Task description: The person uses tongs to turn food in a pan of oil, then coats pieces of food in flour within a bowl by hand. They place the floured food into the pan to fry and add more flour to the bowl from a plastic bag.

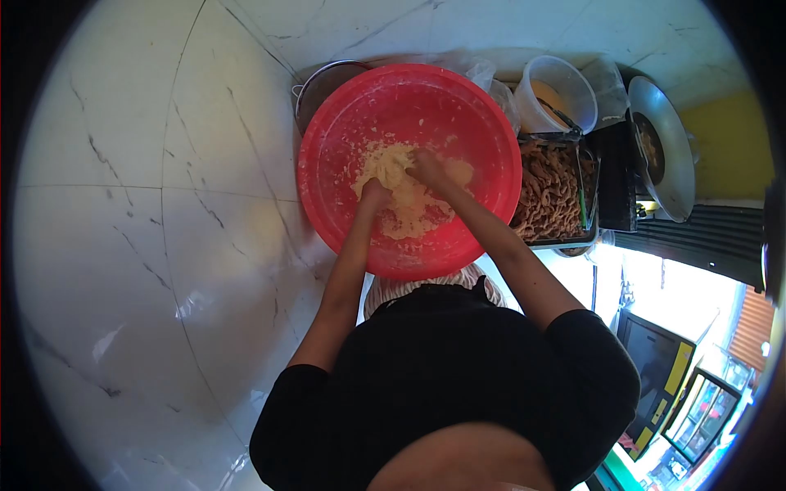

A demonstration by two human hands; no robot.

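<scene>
A big red plastic basin sits on the white marble floor in front of me, dusted with flour. Inside it lies a pale yellow lump of dough. My left hand presses down into the near left part of the dough with its fingers curled in. My right hand is sunk in the top of the dough, fingers closed in it. Both forearms reach forward from my black sleeves.
A metal sieve peeks out behind the basin's left rim. To the right stand a white bucket, a tray of brown fried strips and a metal wok. White marble floor spreads to the left.
</scene>
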